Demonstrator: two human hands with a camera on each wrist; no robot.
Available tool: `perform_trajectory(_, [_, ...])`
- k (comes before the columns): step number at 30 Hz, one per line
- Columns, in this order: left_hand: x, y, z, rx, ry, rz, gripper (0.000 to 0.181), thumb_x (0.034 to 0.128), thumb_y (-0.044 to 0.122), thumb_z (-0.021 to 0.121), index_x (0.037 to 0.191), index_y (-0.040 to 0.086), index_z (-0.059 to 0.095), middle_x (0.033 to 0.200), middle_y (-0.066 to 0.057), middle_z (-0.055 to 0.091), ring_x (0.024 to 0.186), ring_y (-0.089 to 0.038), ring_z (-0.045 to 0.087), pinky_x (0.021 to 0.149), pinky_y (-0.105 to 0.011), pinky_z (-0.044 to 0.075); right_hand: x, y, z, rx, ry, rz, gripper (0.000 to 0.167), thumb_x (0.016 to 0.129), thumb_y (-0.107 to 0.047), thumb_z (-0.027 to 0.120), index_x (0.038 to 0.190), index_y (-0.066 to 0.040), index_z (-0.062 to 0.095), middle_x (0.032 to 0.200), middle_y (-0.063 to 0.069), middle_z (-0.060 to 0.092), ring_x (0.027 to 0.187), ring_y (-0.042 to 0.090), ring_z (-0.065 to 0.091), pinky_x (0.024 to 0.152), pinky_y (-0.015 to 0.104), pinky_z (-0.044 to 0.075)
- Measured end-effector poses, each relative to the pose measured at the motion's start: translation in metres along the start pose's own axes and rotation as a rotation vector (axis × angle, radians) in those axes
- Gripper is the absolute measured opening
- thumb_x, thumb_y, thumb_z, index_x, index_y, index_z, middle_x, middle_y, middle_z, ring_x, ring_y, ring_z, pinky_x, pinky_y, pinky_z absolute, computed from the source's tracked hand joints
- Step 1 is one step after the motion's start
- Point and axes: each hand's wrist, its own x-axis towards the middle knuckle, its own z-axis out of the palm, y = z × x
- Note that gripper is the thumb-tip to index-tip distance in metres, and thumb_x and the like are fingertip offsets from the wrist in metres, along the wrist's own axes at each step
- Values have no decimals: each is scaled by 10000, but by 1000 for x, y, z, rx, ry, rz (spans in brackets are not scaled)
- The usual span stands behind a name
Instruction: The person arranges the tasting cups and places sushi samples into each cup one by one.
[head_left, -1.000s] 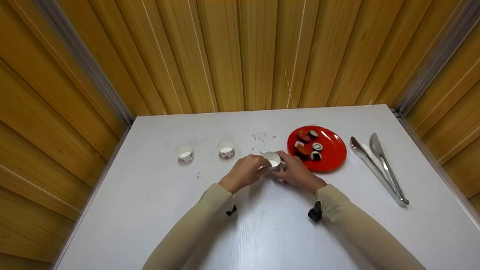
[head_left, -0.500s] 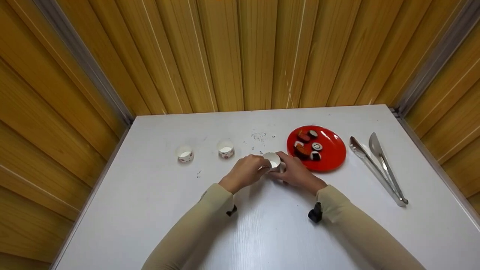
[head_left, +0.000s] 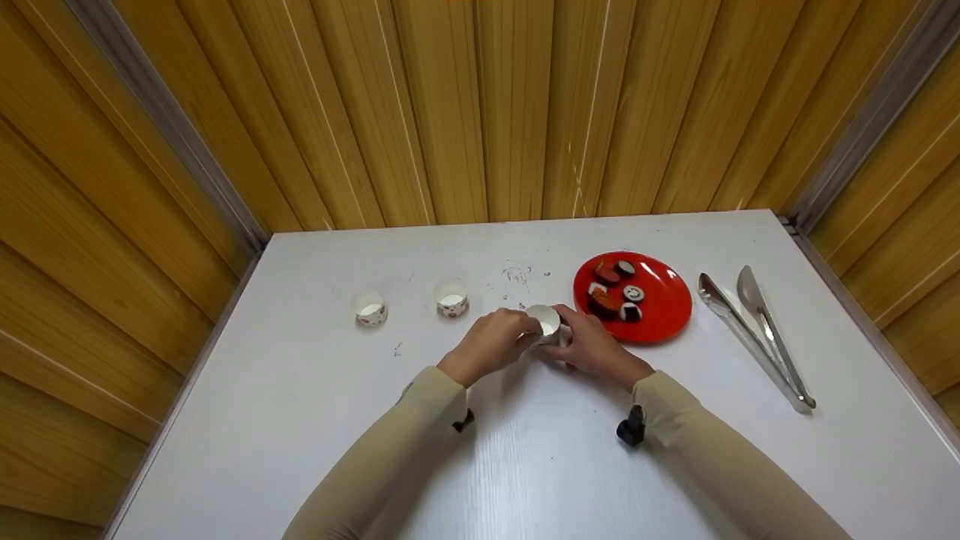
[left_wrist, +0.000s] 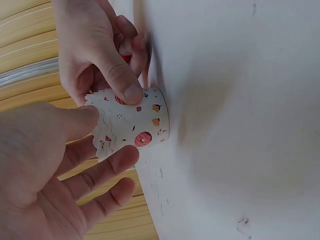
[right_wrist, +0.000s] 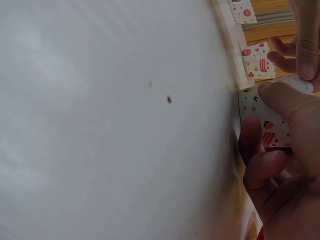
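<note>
Near the middle of the white table [head_left: 487,465], both hands hold a small paper baking cup [head_left: 547,318], which stands upright. In the left wrist view it has a scalloped rim and a printed pattern; more than one wavy edge shows, so cups seem nested. My left hand [head_left: 491,341] pinches the rim between thumb and index finger, its other fingers spread. Around the cup's lower side curls my right hand [head_left: 592,346], thumb on the wall in the right wrist view. Two similar baking cups [head_left: 370,310] [head_left: 451,300] stand upright to the left.
A red plate [head_left: 667,300] with several sushi pieces [head_left: 604,301] lies just right of the right hand. Farther right are metal serving tongs [head_left: 752,341], arms spread. Wood-patterned walls [head_left: 480,112] enclose the table's back and sides.
</note>
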Motion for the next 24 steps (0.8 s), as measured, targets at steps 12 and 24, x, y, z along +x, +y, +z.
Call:
perform_trajectory(12, [1,4,-16,-61,126,42,122,1018,68,641,1025,56,762,913,-33,726,780,-106,623,705,-248,527,-1,1,2,24,-9,35,659,851,-269,871,1410,-140,547,1280,53,663,932,211,675,835,383,563])
perform_trajectory(24, [8,-2,-24,-6,292,28,92,1005,69,660,1019,53,750,952,-52,728,782,-151,649,686,-304,543,-5,0,2,32,1,21,616,836,-252,884,1365,-141,590,1198,38,681,942,223,635,651,346,557])
